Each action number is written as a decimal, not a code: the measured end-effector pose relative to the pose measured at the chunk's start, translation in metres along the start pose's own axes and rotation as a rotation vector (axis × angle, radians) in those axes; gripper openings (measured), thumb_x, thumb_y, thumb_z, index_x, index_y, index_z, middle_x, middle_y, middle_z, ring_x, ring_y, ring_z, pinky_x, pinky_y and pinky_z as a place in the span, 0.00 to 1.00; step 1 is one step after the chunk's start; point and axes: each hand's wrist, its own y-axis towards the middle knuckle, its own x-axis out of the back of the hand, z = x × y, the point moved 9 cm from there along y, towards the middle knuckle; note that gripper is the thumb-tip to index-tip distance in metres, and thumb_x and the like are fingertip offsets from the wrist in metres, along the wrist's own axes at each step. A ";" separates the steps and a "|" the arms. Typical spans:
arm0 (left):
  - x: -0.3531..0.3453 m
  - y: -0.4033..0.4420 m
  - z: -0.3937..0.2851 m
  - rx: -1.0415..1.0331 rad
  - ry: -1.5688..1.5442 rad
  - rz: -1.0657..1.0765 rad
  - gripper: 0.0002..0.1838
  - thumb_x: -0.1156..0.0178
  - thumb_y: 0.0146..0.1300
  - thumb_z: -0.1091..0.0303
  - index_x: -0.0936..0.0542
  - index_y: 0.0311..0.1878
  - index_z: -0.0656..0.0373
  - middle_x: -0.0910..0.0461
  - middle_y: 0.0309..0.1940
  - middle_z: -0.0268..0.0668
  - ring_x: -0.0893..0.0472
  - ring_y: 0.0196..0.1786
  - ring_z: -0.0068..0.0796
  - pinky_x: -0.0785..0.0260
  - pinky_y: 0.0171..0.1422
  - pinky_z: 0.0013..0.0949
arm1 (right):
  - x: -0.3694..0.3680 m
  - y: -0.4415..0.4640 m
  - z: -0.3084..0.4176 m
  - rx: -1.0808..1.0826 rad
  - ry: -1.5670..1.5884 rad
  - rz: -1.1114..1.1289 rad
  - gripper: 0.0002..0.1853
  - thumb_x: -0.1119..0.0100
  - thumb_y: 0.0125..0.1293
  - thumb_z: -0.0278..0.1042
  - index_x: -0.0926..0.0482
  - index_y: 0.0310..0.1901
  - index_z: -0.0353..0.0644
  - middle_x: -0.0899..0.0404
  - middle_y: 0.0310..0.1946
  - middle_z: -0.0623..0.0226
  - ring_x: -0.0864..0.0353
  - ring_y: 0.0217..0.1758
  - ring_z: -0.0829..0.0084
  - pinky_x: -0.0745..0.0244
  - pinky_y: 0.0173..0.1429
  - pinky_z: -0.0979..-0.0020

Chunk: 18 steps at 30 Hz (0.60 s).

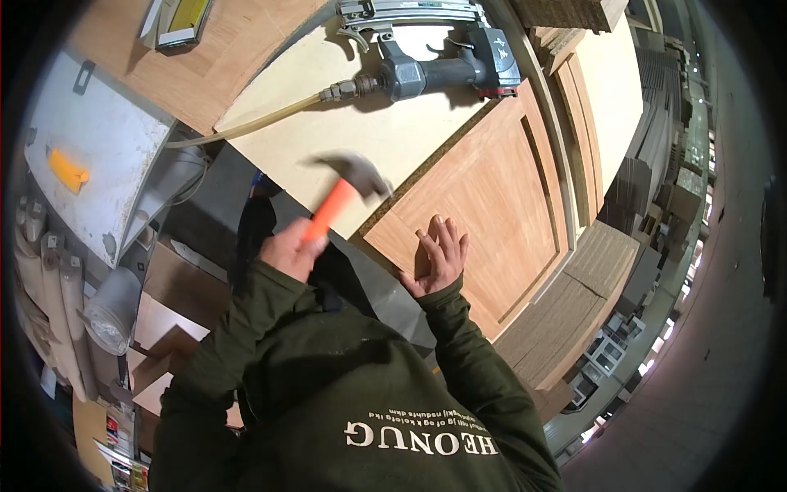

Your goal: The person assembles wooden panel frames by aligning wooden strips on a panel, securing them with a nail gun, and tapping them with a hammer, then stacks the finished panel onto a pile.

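My left hand [287, 250] is closed around the orange handle of a claw hammer [332, 205], whose dark metal head is blurred and raised above the near edge of the work. My right hand [438, 258] lies with fingers spread on a reddish wood-grain panel [492, 213], near its left corner. The panel has a recessed centre with dark grooves along its frame. Beyond the hammer, a pneumatic nail gun [443, 74] rests on a pale board [328, 123].
An air hose [246, 127] runs left from the nail gun. A small box with yellow contents [187, 18] sits on another wooden panel [246, 33] at the upper left. Stacked boards [557, 303] stand to the right. A yellow-orange object [67, 170] lies on a white surface [102, 139].
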 end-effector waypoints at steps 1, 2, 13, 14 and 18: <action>0.000 0.000 0.000 -0.013 -0.014 0.022 0.11 0.48 0.64 0.60 0.27 0.35 0.60 0.34 0.14 0.29 0.34 0.16 0.18 0.42 0.22 0.26 | 0.000 0.000 0.000 0.000 -0.002 0.002 0.34 0.39 0.42 0.56 0.25 0.53 0.49 0.37 0.63 0.55 0.46 0.70 0.52 0.64 0.68 0.44; 0.000 0.000 0.000 -0.025 -0.026 0.044 0.11 0.49 0.65 0.61 0.26 0.37 0.59 0.35 0.15 0.27 0.36 0.16 0.15 0.44 0.19 0.22 | -0.001 -0.001 0.000 -0.001 -0.002 0.004 0.34 0.39 0.42 0.56 0.25 0.53 0.49 0.37 0.63 0.55 0.46 0.70 0.52 0.64 0.68 0.44; 0.000 -0.007 0.006 0.066 -0.196 0.021 0.12 0.48 0.65 0.58 0.27 0.35 0.58 0.35 0.14 0.27 0.34 0.16 0.16 0.42 0.21 0.26 | 0.001 0.000 0.001 0.018 0.010 -0.015 0.34 0.37 0.40 0.53 0.26 0.53 0.49 0.37 0.63 0.55 0.45 0.69 0.53 0.64 0.69 0.45; -0.001 -0.007 0.008 0.113 -0.302 -0.002 0.12 0.48 0.65 0.59 0.27 0.35 0.58 0.35 0.14 0.27 0.34 0.16 0.15 0.42 0.20 0.25 | 0.001 0.000 0.000 0.020 0.007 -0.016 0.35 0.37 0.40 0.53 0.26 0.53 0.49 0.37 0.63 0.55 0.45 0.69 0.53 0.64 0.69 0.45; -0.007 -0.004 0.008 0.003 -0.117 0.013 0.12 0.50 0.66 0.59 0.28 0.33 0.58 0.36 0.15 0.25 0.37 0.15 0.13 0.45 0.17 0.21 | 0.000 0.000 -0.001 0.022 -0.011 -0.010 0.35 0.36 0.39 0.52 0.26 0.54 0.49 0.37 0.63 0.56 0.45 0.69 0.54 0.64 0.69 0.44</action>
